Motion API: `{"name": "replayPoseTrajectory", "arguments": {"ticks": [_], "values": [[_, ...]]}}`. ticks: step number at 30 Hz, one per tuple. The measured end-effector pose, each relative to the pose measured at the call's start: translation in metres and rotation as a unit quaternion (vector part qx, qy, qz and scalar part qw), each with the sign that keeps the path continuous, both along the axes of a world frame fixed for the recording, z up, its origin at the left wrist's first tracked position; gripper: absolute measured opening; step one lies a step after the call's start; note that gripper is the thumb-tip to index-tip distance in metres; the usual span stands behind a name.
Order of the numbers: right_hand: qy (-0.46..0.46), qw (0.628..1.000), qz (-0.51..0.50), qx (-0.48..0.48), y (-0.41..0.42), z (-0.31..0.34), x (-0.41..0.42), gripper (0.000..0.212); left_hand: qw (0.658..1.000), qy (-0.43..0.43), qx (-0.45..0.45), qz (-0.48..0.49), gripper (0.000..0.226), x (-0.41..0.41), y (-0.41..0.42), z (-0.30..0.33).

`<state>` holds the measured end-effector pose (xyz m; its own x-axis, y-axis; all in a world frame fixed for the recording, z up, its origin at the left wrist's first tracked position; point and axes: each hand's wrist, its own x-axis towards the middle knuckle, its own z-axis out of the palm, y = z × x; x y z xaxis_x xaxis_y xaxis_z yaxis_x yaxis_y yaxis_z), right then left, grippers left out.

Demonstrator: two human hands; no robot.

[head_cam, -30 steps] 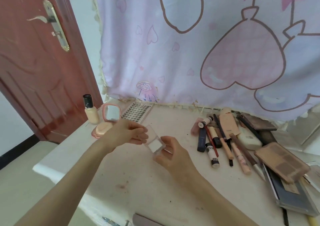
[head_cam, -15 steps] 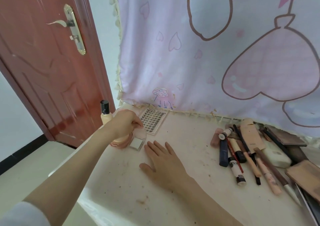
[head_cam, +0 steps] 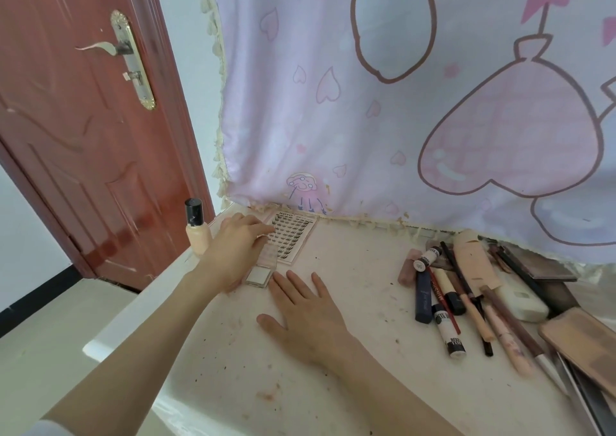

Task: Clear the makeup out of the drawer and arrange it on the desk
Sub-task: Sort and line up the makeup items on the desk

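Observation:
A small clear case (head_cam: 261,273) with a white pan lies open on the pale desk (head_cam: 353,289), just in front of a lash tray (head_cam: 293,235). My left hand (head_cam: 233,252) reaches over it, fingers curled on the case's far end; the thumb is hidden. A foundation bottle (head_cam: 197,232) with a black cap stands upright just left of that hand. My right hand (head_cam: 306,315) lies flat on the desk, fingers straight, fingertips close to the case. The drawer is out of view.
A pile of tubes and pencils (head_cam: 446,305), a white bar (head_cam: 523,299) and brown palettes (head_cam: 580,339) crowds the desk's right side. A pink printed cloth (head_cam: 400,102) hangs behind the desk. A red door (head_cam: 83,135) stands at the left, past the desk edge.
My left hand carried the clear case away from my right hand to the far left and set it down by the lash tray. My right hand let go and now lies flat.

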<state>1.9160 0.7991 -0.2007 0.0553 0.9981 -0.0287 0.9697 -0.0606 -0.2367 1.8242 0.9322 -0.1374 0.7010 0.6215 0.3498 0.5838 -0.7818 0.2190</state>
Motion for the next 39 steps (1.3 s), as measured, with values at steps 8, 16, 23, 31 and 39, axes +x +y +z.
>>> {"name": "replayPoseTrajectory", "arguments": {"ticks": [8, 16, 23, 31, 39], "values": [[0.020, 1.000, -0.023, -0.006, -0.053, 0.007, 0.031, 0.054, 0.992, -0.063, -0.066, -0.082, 0.033, 0.011, -0.059, -0.030], [0.105, 0.966, -0.162, 0.174, -0.113, 0.045, 0.101, 0.025, 0.984, 0.058, -0.112, -0.125, 0.044, 0.084, -0.110, -0.058], [-0.050, 0.946, -0.300, 0.112, -0.120, 0.049, 0.183, 0.028, 0.993, 0.060, -0.058, -0.079, 0.077, 0.096, -0.116, -0.075], [-0.043, 0.913, -0.399, 0.070, -0.088, 0.058, 0.211, 0.036, 0.996, 0.032, -0.056, -0.059, 0.082, 0.098, -0.116, -0.076], [-0.008, 0.902, -0.429, 0.053, -0.080, 0.054, 0.215, 0.056, 0.997, 0.021, -0.056, -0.058, 0.079, 0.098, -0.117, -0.075]]}}
